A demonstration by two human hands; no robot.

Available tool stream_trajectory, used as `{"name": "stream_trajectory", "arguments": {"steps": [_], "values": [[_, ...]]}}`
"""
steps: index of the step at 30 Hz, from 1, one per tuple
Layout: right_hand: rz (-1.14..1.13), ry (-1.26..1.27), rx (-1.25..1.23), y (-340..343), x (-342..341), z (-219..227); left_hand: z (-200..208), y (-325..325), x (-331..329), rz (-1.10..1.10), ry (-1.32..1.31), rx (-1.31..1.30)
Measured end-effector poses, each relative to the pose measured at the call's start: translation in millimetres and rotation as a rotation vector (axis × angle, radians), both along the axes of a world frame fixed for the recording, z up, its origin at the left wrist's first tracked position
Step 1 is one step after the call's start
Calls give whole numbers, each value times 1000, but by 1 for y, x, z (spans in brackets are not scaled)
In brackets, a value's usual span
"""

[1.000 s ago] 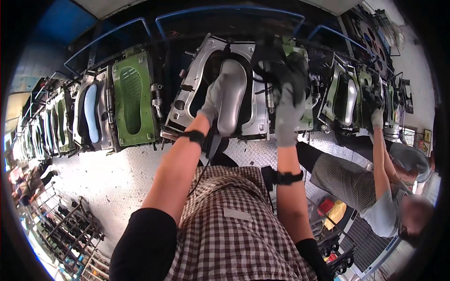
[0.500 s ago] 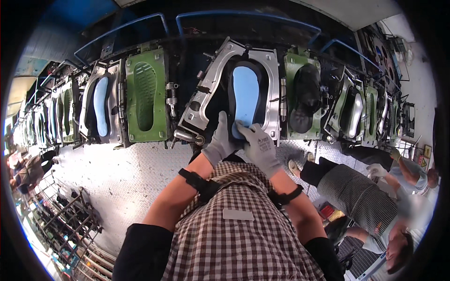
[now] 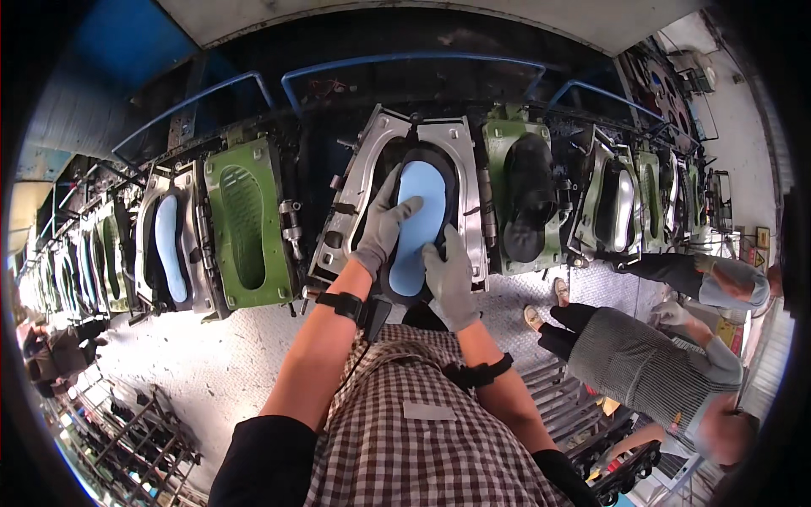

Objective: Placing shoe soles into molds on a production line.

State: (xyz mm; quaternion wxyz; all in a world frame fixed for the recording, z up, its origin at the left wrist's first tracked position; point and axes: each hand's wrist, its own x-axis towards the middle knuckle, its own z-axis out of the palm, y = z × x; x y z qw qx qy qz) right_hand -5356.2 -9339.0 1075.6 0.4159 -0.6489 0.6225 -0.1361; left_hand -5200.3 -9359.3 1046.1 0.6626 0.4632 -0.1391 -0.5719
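Note:
A black shoe upper with a light blue underside (image 3: 420, 198) lies sole up in the silver metal mould frame (image 3: 465, 160) in front of me. My left hand (image 3: 382, 230), in a grey glove, grips its left edge, with the thumb lying across the blue face. My right hand (image 3: 451, 277), gloved alike, holds the lower right edge; its thumb presses on the blue and its fingers run along the black rim. The upper's near end reaches the frame's front edge between my wrists. What lies beneath the upper is hidden.
To the left stands a green sole mould (image 3: 242, 226); another green mould (image 3: 525, 198) with a black shoe piece is at the right. Blue rails (image 3: 414, 57) run behind the row. A co-worker in a grey apron (image 3: 629, 351) is at the right, a metal rack (image 3: 127, 439) lower left.
My left hand has moved up along the left edge, its thumb now over the blue. The right hand has shifted to the right edge. The upper's near end sits nearer me, and the view has shifted.

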Motion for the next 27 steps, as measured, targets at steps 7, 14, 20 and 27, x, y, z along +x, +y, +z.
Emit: {"name": "stream_trajectory", "arguments": {"steps": [7,14,20,27], "values": [[138,99,-428,-75,2,7,-9,-57,-16,286,-97,53],[177,130,-296,-79,-33,9,11,-6,-57,7,-404,348],[24,-64,-571,-76,-122,46,62,93,5,-57,-1617,378],[-117,-16,-501,-103,-184,19,25,94,97,-480,-1387,733]]}}
